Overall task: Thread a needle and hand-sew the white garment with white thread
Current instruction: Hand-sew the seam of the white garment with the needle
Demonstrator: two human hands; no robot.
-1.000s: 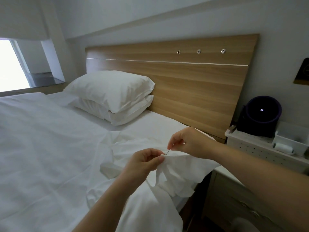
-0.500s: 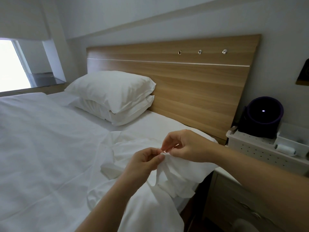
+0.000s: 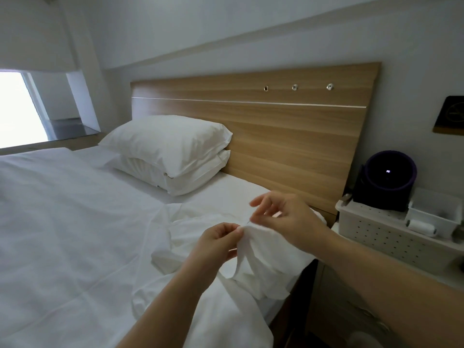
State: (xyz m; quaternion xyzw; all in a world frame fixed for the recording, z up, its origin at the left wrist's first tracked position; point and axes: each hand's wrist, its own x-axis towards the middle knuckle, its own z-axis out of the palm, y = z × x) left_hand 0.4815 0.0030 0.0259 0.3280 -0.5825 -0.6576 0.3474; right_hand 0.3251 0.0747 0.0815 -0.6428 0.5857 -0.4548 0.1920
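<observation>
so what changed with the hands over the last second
The right hand closed the small gap to the fold of the white garment, and its curled upper fingers have spread open. Whether it now grips the needle is unclear. The left hand kept pinching that fold, and the pillows did not move.

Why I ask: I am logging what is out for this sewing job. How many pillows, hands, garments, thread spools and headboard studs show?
pillows: 2, stacked
hands, left hand and right hand: 2
white garment: 1
thread spool: 1
headboard studs: 3
Total: 9
</observation>
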